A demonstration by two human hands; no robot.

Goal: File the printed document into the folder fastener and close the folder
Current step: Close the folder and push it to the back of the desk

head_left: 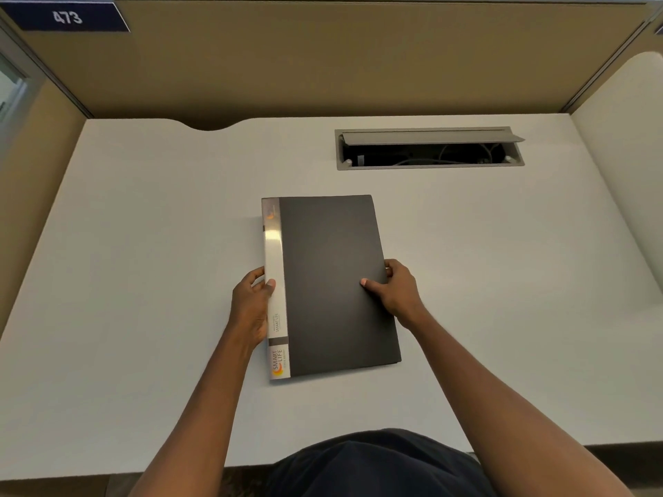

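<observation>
Gripping closed folder (pixel 330 281): left hand (pixel 251 306) at spine, right hand (pixel 394 292) opposite; open cable tray (pixel 428 148) beyond.

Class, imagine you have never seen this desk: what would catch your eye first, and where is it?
First, the dark closed folder lying mid-desk, with the left hand gripping its white spine edge and the right hand holding its opposite edge. Next, the open cable hatch set into the white desk behind it.

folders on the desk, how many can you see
1. The dark folder lies closed at the middle of the white desk, the left hand on its spine edge and the right hand on its opening edge. No printed document shows.
</observation>
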